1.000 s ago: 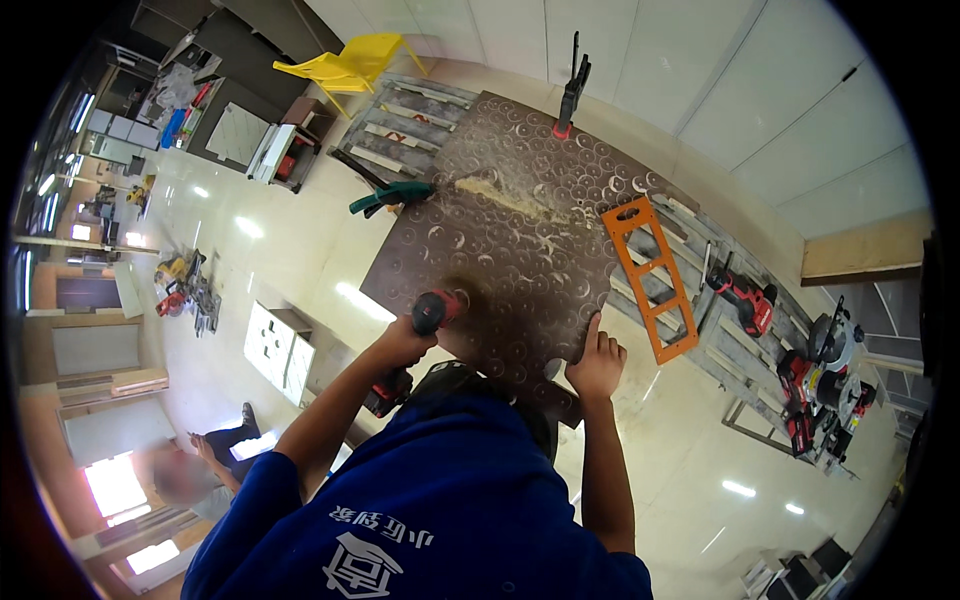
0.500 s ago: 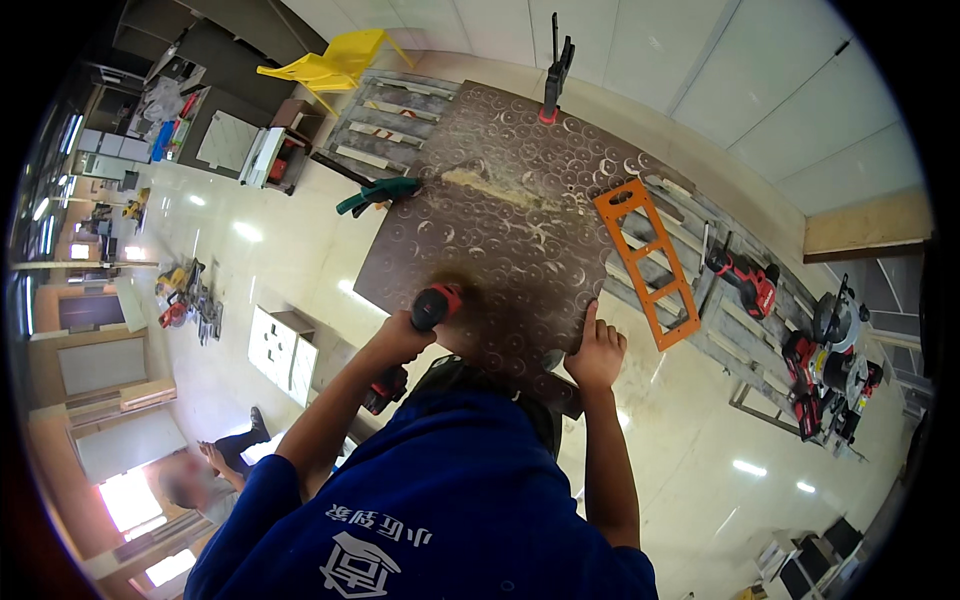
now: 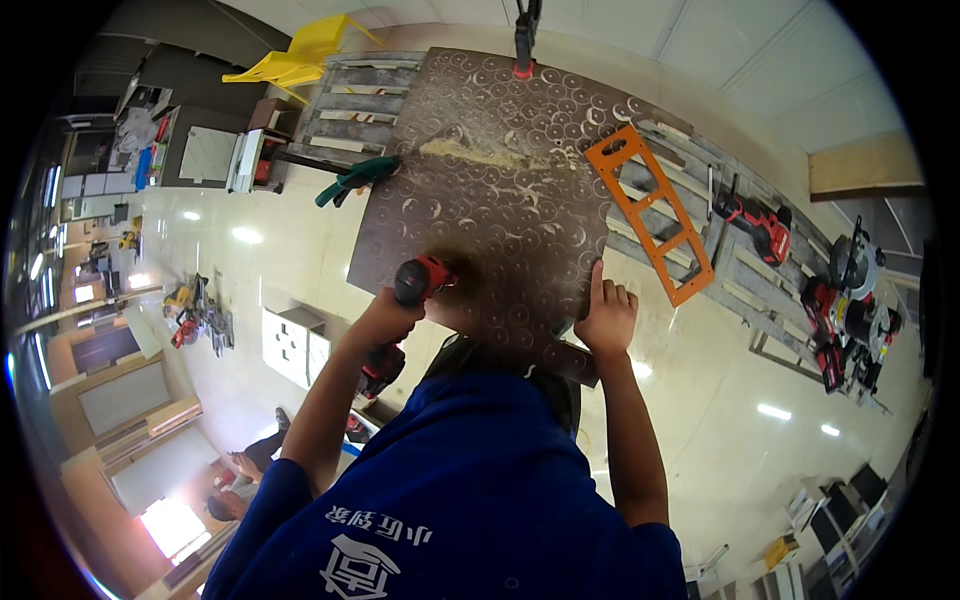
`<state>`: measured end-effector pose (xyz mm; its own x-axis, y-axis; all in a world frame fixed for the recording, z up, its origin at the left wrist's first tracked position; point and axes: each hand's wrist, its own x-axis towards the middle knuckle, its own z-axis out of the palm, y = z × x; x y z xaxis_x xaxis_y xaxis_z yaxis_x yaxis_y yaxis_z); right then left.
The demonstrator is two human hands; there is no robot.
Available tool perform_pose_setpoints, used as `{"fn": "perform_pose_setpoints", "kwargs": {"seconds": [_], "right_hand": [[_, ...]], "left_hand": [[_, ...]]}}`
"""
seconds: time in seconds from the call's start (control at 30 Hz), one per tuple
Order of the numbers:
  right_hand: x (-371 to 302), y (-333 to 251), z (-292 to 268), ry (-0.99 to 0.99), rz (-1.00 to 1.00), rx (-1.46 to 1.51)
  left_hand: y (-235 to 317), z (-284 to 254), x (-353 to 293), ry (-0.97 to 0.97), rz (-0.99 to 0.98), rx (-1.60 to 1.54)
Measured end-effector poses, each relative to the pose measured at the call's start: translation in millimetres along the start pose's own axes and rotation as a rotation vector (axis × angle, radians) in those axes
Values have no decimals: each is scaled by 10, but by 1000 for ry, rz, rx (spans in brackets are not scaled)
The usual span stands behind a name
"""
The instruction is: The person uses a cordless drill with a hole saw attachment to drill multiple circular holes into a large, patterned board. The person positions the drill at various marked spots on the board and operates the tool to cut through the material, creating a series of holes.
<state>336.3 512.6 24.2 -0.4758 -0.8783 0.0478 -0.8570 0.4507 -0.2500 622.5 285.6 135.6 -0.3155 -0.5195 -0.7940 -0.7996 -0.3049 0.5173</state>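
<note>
My left hand (image 3: pixel 388 318) is wrapped round the grip of a red and black cordless drill (image 3: pixel 424 278). Its front end points right, over the near left part of a brown board (image 3: pixel 400 235); dark blur there hides the bit and the point of contact. Circular cut marks cover much of the board, and pale dust lies in a streak across its far half. At the board's right edge rests my right hand (image 3: pixel 608 318), its index finger stretched along the edge and the other fingers loosely bent. No tool is in that hand.
A black clamp (image 3: pixel 526 40) grips the far edge, and a green-handled clamp (image 3: pixel 360 180) the left edge. Right of the board lies an orange template (image 3: pixel 650 215) on the slatted bench (image 3: pixel 690 165), with red power tools (image 3: pixel 757 225) beyond. Another person (image 3: pixel 235 490) is at lower left.
The view has shifted, so the board and clamps appear higher in the picture. My left hand still holds the drill near the same part of the board; my right hand stays at the right edge.
</note>
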Motion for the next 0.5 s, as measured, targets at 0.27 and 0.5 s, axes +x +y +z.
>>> {"fn": "perform_pose_setpoints", "kwargs": {"seconds": [0.27, 0.5], "right_hand": [[15, -27, -58, -11, 26, 40], [6, 11, 27, 12, 21, 32]], "left_hand": [[-198, 206, -17, 126, -1, 126], [-197, 145, -18, 109, 24, 156]]}}
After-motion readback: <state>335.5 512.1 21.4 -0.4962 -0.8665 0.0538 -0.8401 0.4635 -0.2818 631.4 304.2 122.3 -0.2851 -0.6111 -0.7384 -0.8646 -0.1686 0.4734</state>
